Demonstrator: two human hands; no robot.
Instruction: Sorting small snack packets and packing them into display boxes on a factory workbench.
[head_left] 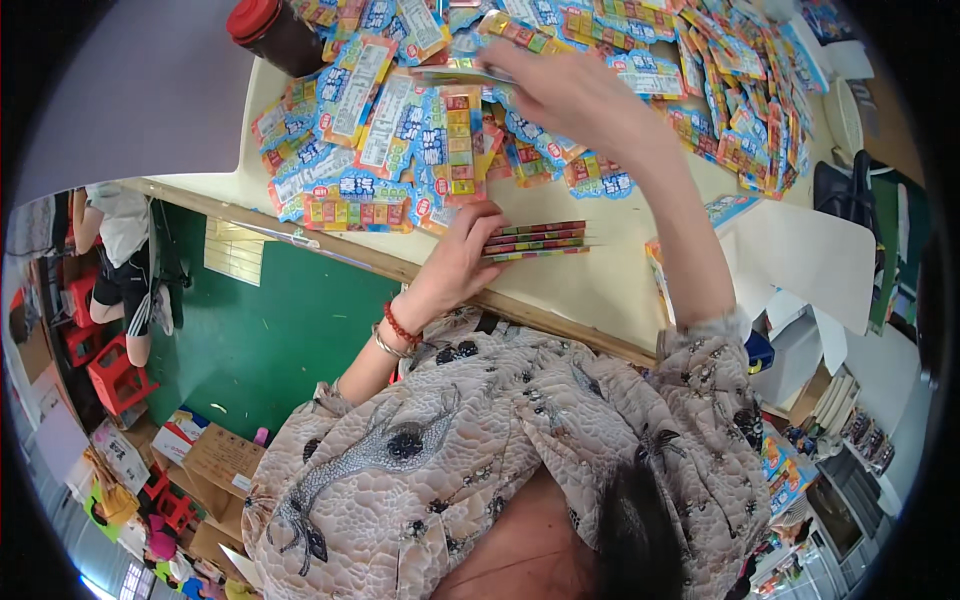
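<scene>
Pinching the near end of a neat stack of flat multicoloured packets (542, 238), left hand (463, 262); stack juts rightward from its fingers. Right hand (565, 95) farther forward, fingers bent over loose blue-and-yellow flat packets (460, 140); grip cannot be told. Well left of it: dark cylindrical bottle, red lid (285, 42).

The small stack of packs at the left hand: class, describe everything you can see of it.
The stack of packs is several thin, flat packs layered together, seen edge-on, with multicoloured edges including red and green. Material looks like card or plastic. The left hand grips its left end; the rest points rightward over the pale tabletop. Whether it touches that is unclear.
</scene>
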